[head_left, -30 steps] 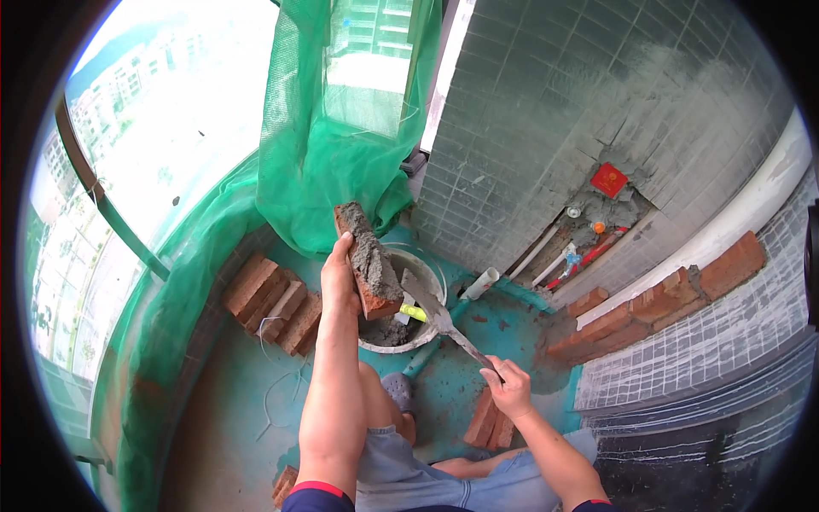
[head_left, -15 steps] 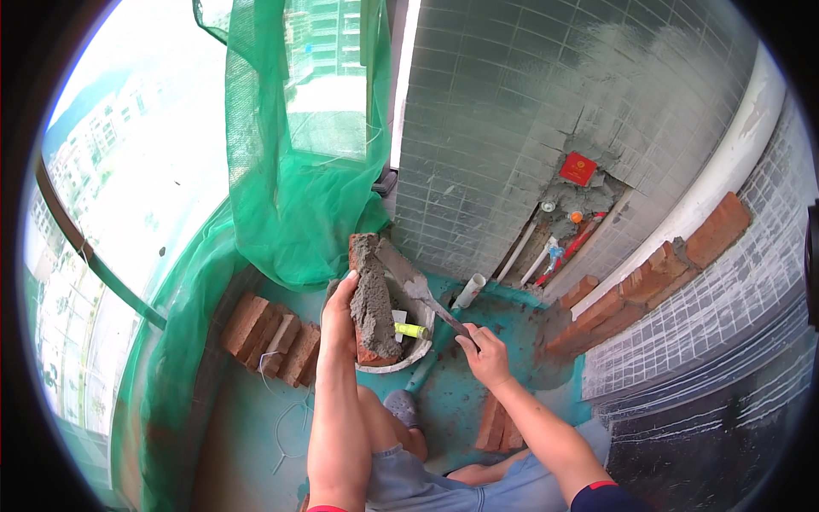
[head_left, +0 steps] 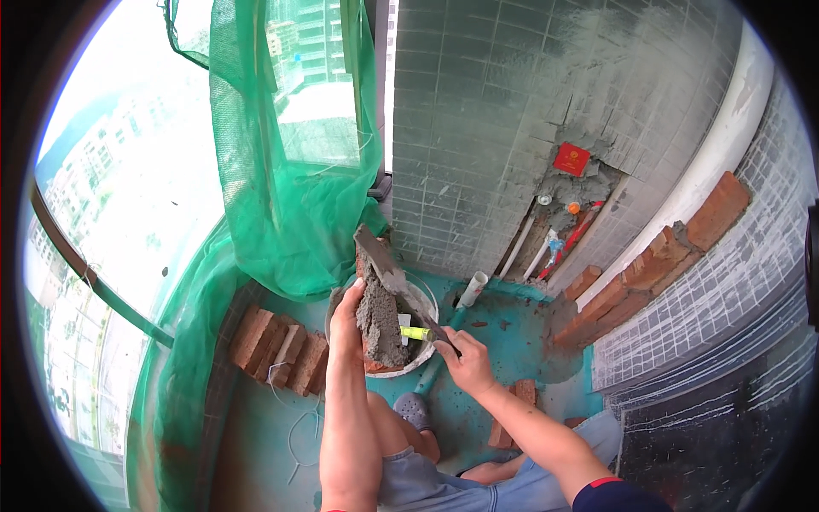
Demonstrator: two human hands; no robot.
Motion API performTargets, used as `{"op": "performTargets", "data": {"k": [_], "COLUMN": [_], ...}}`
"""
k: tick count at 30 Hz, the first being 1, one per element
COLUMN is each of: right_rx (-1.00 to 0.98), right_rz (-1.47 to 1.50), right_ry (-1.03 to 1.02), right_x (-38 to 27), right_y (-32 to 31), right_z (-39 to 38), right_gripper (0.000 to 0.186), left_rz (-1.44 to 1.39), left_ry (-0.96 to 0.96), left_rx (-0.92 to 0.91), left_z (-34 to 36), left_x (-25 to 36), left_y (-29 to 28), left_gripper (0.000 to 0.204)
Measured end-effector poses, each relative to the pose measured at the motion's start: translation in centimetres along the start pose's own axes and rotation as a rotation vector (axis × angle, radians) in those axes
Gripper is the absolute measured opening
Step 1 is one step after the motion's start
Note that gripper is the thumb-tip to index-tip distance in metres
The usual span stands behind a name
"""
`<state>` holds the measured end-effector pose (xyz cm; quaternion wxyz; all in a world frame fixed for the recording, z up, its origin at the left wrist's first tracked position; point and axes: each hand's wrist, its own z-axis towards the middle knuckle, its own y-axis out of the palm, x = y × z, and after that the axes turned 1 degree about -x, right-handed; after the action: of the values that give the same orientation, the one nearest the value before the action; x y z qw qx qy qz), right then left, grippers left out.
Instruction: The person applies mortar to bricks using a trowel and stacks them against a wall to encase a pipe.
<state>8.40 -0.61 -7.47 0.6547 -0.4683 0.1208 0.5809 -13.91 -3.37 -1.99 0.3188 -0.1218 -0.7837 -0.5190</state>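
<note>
My left hand [head_left: 347, 317] is closed round the side of a red brick [head_left: 375, 369] held over a white bucket [head_left: 429, 290]. Grey mortar [head_left: 380, 322] lies thick along the brick's upper face. In my right hand [head_left: 467, 362] is the handle of a trowel [head_left: 388, 271]. Its blade lies across the far end of the brick, touching the mortar there. A small level with a yellow-green vial [head_left: 416, 333] shows beside the brick, over the bucket; what bears it is hidden.
Several bricks [head_left: 277, 348] stand in a row at left, with a loose white cord [head_left: 294, 444] by them. More bricks [head_left: 503, 422] lie near my right leg. A low brick course [head_left: 644, 277] runs along the right wall. Pipes [head_left: 546, 252] emerge from the tiled wall; green netting [head_left: 281, 230] hangs ahead.
The trowel blade has swung from beside the brick's far end onto its mortared face. My right hand has moved left, closer to the brick. The brick stays in my left hand.
</note>
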Motion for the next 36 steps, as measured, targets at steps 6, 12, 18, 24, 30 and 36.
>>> {"op": "performTargets", "data": {"k": [6,12,18,24,30,36], "right_rx": [-0.050,0.023,0.145,0.452,0.538,0.566], "right_rz": [-0.057,-0.091,0.165,0.431,0.562,0.696], "right_ry": [0.113,0.514,0.873,0.983,1.000,1.006], "right_x": [0.4,-0.2,-4.0,-6.6,-5.0,-3.9], "right_y": [-2.6,-10.7,-18.6,-21.7,-22.2,-21.8], "right_z": [-6.0,-14.7,-21.1,-25.5,-26.6,-26.0], "right_gripper": [0.025,0.031,0.033,0.030,0.033,0.031], "left_rz": [-0.100,-0.217,-0.269,-0.289,-0.148,0.034], "left_ry": [-0.036,-0.185,-0.111,-0.124,-0.062,0.167], "left_rx": [-0.087,-0.384,-0.596,-0.555,-0.771,-0.778], "left_z": [-0.3,1.1,-1.0,-1.5,-1.3,1.1], "left_x": [1.1,-1.7,-8.1,-14.7,-19.0,-20.9], "left_y": [-1.1,1.6,7.7,17.6,32.6,46.7], "left_gripper": [0.039,0.050,0.053,0.043,0.033,0.024]}}
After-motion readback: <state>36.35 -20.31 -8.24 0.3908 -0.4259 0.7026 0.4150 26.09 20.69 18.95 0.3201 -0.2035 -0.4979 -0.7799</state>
